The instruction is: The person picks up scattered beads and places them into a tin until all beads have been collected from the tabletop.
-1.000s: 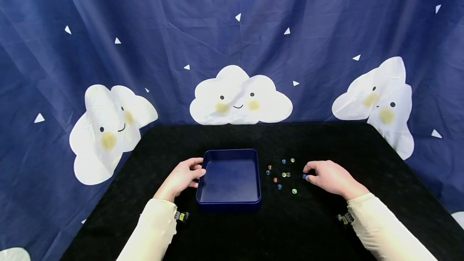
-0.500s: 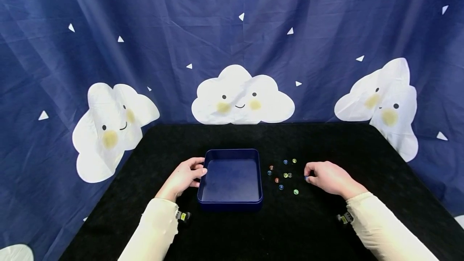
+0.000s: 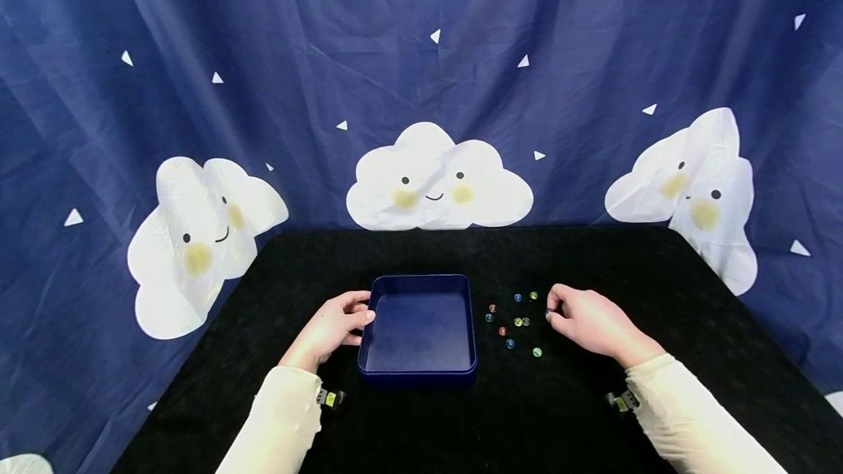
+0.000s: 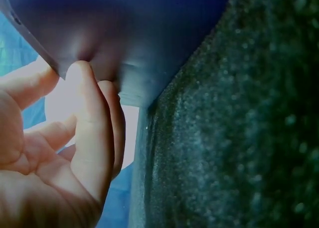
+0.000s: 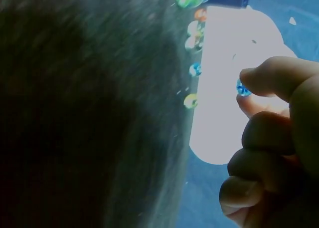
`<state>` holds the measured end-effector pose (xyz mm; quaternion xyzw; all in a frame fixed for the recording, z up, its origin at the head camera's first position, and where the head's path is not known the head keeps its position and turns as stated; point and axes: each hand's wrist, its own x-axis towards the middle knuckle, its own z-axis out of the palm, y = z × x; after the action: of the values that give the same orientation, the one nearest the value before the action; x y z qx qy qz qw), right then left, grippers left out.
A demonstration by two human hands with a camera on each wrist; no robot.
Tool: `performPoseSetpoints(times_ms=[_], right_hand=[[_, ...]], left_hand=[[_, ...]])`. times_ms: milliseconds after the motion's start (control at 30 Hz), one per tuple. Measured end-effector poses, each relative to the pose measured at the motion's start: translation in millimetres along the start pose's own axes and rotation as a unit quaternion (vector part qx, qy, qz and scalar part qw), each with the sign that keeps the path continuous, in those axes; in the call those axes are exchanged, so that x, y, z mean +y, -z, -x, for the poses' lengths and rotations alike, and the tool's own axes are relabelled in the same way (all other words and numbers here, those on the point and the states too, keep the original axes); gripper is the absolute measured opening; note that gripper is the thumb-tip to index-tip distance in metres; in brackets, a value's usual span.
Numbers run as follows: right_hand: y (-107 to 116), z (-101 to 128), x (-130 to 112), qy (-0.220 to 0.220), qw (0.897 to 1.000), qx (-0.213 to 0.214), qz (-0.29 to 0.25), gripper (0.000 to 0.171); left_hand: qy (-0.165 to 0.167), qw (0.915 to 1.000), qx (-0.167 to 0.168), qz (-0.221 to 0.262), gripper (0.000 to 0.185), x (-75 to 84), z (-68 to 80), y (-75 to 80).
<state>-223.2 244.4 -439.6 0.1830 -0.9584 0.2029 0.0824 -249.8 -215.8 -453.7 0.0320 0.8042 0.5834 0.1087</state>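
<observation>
A square dark blue tray (image 3: 418,331) lies on the black cloth in front of me. My left hand (image 3: 329,329) holds its left wall, the thumb at the rim; in the left wrist view the fingers press against the tray's outer side (image 4: 144,38). To the right of the tray, my right hand (image 3: 596,320) pinches a small blue glass marble (image 5: 243,89) between thumb and index finger. The right wrist view shows this marble held off the cloth, with the other fingers curled in.
Several loose marbles lie between the tray and my right hand, among them an orange one (image 3: 492,308), a blue one (image 3: 510,344) and a green one (image 3: 537,352). Behind the black table (image 3: 316,251) hangs a blue curtain (image 3: 395,35) with clouds.
My right hand has closed thumb and finger on the blue marble and lifted it from the cloth, moving slightly left. The left hand and tray keep their places.
</observation>
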Motion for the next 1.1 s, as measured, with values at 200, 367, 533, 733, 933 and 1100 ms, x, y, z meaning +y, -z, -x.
performPoseSetpoints(times_ms=[200,367,533,733,933,1100], right_hand=[[1,-6,-14,0.01,1.0,0.012,-0.003,0.016],[-1,-11,-24,0.019,1.0,0.016,-0.007,0.014],[-4,-15,-36,0.026,0.999,0.025,-0.02,0.013],[-6,-24,-53,0.03,0.998,0.029,-0.038,0.012],[-12,-33,-70,0.05,0.997,0.046,-0.041,0.013],[-17,-41,-85,0.06,0.996,0.04,-0.052,0.012]], left_hand=[[0.002,1.0,0.003,0.006,0.051,-1.0,0.1,0.6],[0.002,0.9999,0.005,0.011,0.05,0.1,-0.6,0.0],[-0.001,0.9999,0.004,0.016,0.05,-0.5,0.7,-1.0],[0.002,0.9997,0.005,0.023,0.048,-3.6,0.1,-1.4],[0.003,0.9995,-0.002,0.031,0.05,-7.7,0.7,-1.2],[-0.001,0.9996,-0.002,0.029,0.051,-6.9,0.6,-1.1]])
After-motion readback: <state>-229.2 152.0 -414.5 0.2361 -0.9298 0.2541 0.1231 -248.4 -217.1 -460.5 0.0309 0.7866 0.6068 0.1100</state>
